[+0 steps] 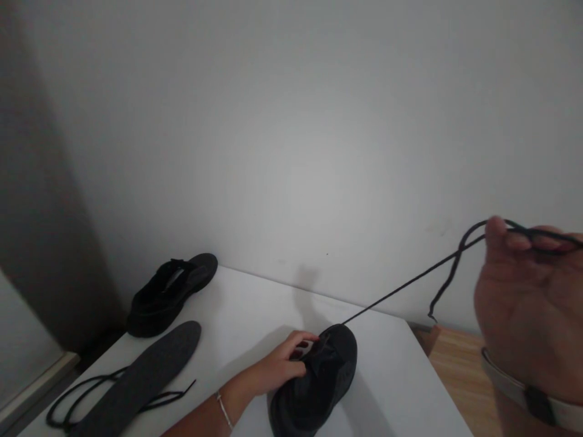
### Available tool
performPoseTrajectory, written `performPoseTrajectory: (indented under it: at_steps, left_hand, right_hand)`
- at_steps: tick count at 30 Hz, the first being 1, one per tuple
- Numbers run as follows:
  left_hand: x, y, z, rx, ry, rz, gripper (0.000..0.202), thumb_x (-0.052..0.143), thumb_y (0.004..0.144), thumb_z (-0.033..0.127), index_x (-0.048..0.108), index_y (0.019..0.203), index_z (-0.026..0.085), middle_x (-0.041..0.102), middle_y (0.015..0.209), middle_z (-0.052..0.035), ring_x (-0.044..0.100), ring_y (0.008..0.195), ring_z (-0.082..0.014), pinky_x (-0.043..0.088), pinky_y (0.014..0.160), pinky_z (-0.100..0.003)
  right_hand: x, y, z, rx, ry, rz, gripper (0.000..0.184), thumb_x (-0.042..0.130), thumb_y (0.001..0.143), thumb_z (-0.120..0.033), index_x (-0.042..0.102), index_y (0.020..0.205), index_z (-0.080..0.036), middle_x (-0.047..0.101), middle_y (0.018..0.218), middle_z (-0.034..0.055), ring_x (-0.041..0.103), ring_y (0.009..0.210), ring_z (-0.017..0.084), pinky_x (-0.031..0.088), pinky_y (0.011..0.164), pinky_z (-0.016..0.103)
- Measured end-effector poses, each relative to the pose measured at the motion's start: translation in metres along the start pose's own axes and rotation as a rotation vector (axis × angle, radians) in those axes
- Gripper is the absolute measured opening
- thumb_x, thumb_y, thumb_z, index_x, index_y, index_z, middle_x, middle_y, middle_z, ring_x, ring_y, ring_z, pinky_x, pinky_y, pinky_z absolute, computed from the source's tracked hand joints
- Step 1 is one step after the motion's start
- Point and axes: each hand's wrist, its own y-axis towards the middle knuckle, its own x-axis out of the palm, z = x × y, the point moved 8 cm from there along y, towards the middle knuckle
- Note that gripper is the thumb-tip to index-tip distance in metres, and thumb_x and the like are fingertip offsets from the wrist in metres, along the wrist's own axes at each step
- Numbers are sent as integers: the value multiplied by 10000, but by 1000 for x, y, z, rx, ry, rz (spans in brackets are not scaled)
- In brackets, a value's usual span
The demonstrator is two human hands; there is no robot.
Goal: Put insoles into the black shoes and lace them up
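Observation:
A black shoe [314, 394] stands on the white table, its toe pointing toward the wall. My left hand [285, 361] grips it around the tongue and lacing area, fingers curled in; the exact hold is partly hidden. Up at the right, my right hand [531, 273] is closed on a black shoelace [405, 284]. The lace runs taut from the front of the shoe up to my fingers, and its loose end dangles below the hand in front of the wall.
A second black shoe [170, 291] sits at the table's back left corner. Nearer lies a dark grey insole [150, 376] over another black shoelace [75, 394]. The white table [392, 376] meets a pale wall [291, 152]; wooden flooring [464, 376] shows past its right edge.

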Motion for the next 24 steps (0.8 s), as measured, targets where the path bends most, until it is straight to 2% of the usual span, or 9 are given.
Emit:
performPoseTrajectory:
  at_steps: [2,4,5,7,11,14,19,22,24]
  left_hand:
    - [0,1,-4,-3,8,25,647,569,624,98,596,1257,230,608,1261,-68,538,1221,-277,390,1029,-440]
    - [1,1,-5,9,13,49,660,559,611,106,602,1259,222,621,1238,-71,545,1206,-274,391,1028,-432]
    - [2,1,-4,19,17,60,668,556,605,110,605,1262,218,624,1232,-73,549,1199,-273,394,1025,-425]
    - [4,0,-1,38,29,85,663,554,597,117,618,1252,200,634,1212,-84,565,1172,-274,411,1001,-410]
    - [8,-3,6,53,79,133,631,565,602,108,638,1223,197,654,1158,-80,608,1073,-262,450,927,-382]
    - [12,-6,11,75,132,192,610,567,607,82,648,1199,206,647,1158,-67,590,1083,-249,440,938,-364]
    - [18,-7,8,100,199,282,596,541,594,43,642,1167,168,642,1147,-94,577,1061,-255,443,914,-369]
    - [19,-7,-3,100,227,313,606,537,610,38,623,1195,169,642,1113,-90,595,997,-236,459,879,-364]
    - [20,-8,-8,107,250,327,612,539,622,36,615,1211,183,643,1094,-77,600,978,-226,462,871,-359]
  right_hand:
    - [26,-18,11,107,11,-163,112,746,880,-265,717,792,-203,666,805,-25,638,720,121,494,1067,483]
    - [47,-35,33,298,22,-299,197,786,837,-370,711,798,-192,690,823,-1,664,784,145,512,1046,508]
    - [51,-38,37,326,42,-299,222,794,826,-390,705,796,-188,690,823,-2,664,787,141,512,1049,507]
    - [57,-33,36,280,103,-260,209,779,844,-371,695,795,-186,683,815,-15,656,771,122,497,1074,502]
    - [68,-13,10,92,210,-180,174,693,921,-288,670,777,-193,646,808,-34,643,753,98,467,1115,490]
    - [86,-14,-2,68,253,-185,174,702,908,-294,657,776,-190,624,816,-34,631,741,93,484,1103,487]
    - [136,-53,0,185,351,-337,194,745,872,-350,642,822,-193,617,863,-27,626,752,90,507,1073,453]
    - [173,-89,17,347,409,-522,200,690,913,-389,616,846,-216,605,840,-32,645,802,110,516,1039,435]
    - [193,-109,32,424,437,-588,241,687,905,-436,597,860,-217,594,843,-27,657,818,125,513,1025,436]
